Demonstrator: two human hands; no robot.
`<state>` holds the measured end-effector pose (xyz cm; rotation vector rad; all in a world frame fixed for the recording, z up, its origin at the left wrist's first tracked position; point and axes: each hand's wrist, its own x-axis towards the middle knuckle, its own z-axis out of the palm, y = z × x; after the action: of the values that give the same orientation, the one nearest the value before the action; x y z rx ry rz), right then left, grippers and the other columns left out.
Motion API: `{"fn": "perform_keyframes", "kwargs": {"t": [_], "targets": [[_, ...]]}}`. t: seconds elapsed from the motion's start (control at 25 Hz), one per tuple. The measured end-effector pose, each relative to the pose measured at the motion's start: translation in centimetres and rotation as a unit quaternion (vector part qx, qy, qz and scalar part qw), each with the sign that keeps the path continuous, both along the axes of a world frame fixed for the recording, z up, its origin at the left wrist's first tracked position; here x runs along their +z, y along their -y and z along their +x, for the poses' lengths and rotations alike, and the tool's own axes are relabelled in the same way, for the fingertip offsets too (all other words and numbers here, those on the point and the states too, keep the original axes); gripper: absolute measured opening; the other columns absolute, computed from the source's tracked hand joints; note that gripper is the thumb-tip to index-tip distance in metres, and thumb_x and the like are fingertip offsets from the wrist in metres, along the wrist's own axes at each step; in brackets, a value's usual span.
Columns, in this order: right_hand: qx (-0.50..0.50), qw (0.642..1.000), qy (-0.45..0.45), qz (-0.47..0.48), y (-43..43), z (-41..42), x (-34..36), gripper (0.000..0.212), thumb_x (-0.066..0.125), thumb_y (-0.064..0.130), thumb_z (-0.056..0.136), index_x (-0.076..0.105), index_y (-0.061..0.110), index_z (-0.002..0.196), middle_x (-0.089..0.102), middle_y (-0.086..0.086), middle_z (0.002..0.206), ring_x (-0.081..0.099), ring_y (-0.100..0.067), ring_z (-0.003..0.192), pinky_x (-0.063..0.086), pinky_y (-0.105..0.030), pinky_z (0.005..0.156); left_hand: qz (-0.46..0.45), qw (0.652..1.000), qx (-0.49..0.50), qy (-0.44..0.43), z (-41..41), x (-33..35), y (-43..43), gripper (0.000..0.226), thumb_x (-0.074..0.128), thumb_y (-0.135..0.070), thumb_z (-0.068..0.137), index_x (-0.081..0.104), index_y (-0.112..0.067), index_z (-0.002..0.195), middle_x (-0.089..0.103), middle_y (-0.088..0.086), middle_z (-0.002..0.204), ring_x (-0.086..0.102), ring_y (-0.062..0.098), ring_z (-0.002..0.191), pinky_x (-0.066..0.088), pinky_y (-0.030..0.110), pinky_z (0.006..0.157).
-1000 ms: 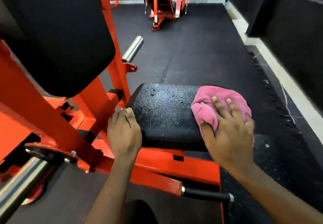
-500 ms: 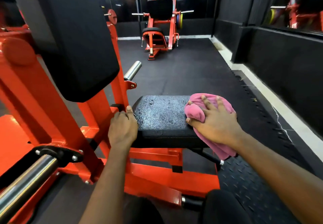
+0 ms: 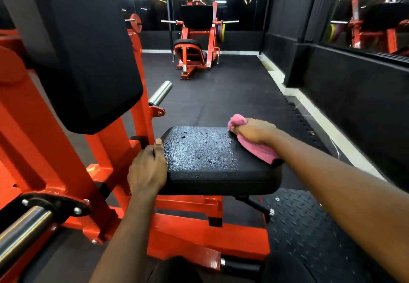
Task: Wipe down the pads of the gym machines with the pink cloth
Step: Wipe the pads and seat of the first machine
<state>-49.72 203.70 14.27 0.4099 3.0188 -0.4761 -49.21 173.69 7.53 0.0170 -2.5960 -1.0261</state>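
Observation:
A black seat pad [image 3: 210, 159] on an orange machine frame [image 3: 181, 220] lies in front of me, its top wet with droplets. My right hand [image 3: 252, 131] grips the bunched pink cloth [image 3: 256, 147] at the pad's far right corner, and the cloth trails back along the right edge under my wrist. My left hand [image 3: 147, 169] holds the pad's left edge, thumb on top. A tall black back pad [image 3: 88, 50] stands tilted at the upper left.
A chrome weight peg [image 3: 160, 93] juts out behind the seat, and a chrome bar [image 3: 24, 227] runs at the lower left. Another orange machine [image 3: 195, 44] stands at the far wall. Black rubber flooring [image 3: 232, 97] stretches ahead; a dark mirrored wall [image 3: 354, 83] runs along the right.
My right hand has bunched the cloth and slid it from the pad's near right side to the far right corner. The view has tilted up. My left hand stays on the left edge.

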Motion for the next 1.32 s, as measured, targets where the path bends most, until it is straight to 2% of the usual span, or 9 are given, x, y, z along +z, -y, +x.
{"fn": "perform_keyframes", "kwargs": {"t": [0.12,0.24,0.4,0.64,0.76,0.84,1.0,1.12,1.32], "targets": [[0.031,0.997,-0.067,-0.006,0.3,3.2,-0.8,0.044,0.037,0.065,0.085,0.056,0.044,0.119,0.057,0.013,0.137,0.050,-0.022,0.132,0.039,-0.046,0.110,0.006,1.000,-0.002,0.014,0.3,0.2,0.1,0.054,0.022,-0.053,0.103,0.063,-0.017,0.102,0.064,0.021,0.117,0.057,0.044,0.108,0.039,0.043,0.081],[0.063,0.993,-0.087,-0.039,1.1,8.7,-1.4,0.067,0.034,0.069,0.086,0.043,0.038,0.144,0.031,0.014,0.160,0.016,-0.011,0.152,0.017,-0.050,0.123,0.002,1.000,0.006,0.017,0.5,0.4,0.0,0.054,0.023,-0.052,0.104,0.064,-0.017,0.107,0.063,0.021,0.120,0.056,0.045,0.111,0.042,0.046,0.088],[0.108,0.992,-0.067,-0.020,3.0,13.8,-1.7,0.069,0.031,0.066,0.097,0.020,0.038,0.159,0.010,0.024,0.163,-0.004,-0.007,0.154,-0.001,-0.051,0.125,-0.003,1.000,0.007,0.020,0.3,0.3,0.0,0.056,0.022,-0.051,0.104,0.064,-0.015,0.106,0.062,0.019,0.119,0.056,0.045,0.110,0.042,0.047,0.089],[0.068,0.992,-0.065,0.089,2.5,5.2,-0.5,0.059,0.024,0.075,0.090,0.043,0.044,0.138,0.038,0.010,0.156,0.033,-0.028,0.146,0.026,-0.055,0.118,-0.017,1.000,0.005,0.013,-0.2,-0.1,0.1,0.057,0.020,-0.052,0.103,0.063,-0.014,0.106,0.061,0.017,0.118,0.056,0.044,0.110,0.041,0.046,0.088],[0.014,0.999,0.019,0.033,0.2,-0.5,-0.9,0.080,0.016,0.095,0.071,0.052,0.047,0.125,0.052,0.005,0.147,0.050,-0.033,0.131,0.035,-0.058,0.110,-0.004,1.000,0.005,0.016,-0.2,-0.1,0.2,0.054,0.022,-0.050,0.104,0.064,-0.015,0.109,0.062,0.016,0.118,0.056,0.043,0.111,0.040,0.046,0.088],[-0.004,1.000,0.022,0.014,-0.1,-1.3,-1.1,0.074,0.019,0.088,0.069,0.055,0.046,0.117,0.059,0.007,0.139,0.055,-0.031,0.126,0.038,-0.057,0.106,0.004,1.000,0.008,0.017,-0.2,0.0,0.2,0.053,0.023,-0.049,0.104,0.064,-0.015,0.108,0.062,0.016,0.118,0.056,0.043,0.111,0.041,0.046,0.087],[0.047,0.995,-0.047,0.069,3.7,4.1,-0.4,0.059,0.022,0.067,0.091,0.053,0.037,0.132,0.045,0.008,0.153,0.035,-0.027,0.146,0.023,-0.064,0.115,0.011,1.000,0.007,0.013,0.3,0.2,0.1,0.053,0.024,-0.047,0.104,0.065,-0.014,0.108,0.062,0.016,0.118,0.057,0.042,0.110,0.041,0.045,0.086],[0.105,0.992,-0.048,0.055,6.8,8.5,-0.6,0.068,0.022,0.066,0.099,0.035,0.028,0.154,0.028,0.005,0.164,0.019,-0.025,0.154,0.007,-0.066,0.120,0.011,1.000,-0.002,0.016,0.6,0.5,0.2,0.053,0.024,-0.045,0.105,0.066,-0.013,0.112,0.061,0.017,0.120,0.056,0.042,0.110,0.041,0.045,0.088],[0.150,0.977,-0.081,0.126,9.3,12.7,-2.1,0.066,0.020,0.069,0.097,0.017,0.043,0.158,0.013,0.008,0.168,0.008,-0.020,0.156,0.005,-0.060,0.124,0.009,1.000,-0.009,0.017,0.5,0.4,0.4,0.054,0.023,-0.042,0.105,0.065,-0.009,0.116,0.061,0.020,0.120,0.056,0.043,0.112,0.041,0.047,0.091]]}}
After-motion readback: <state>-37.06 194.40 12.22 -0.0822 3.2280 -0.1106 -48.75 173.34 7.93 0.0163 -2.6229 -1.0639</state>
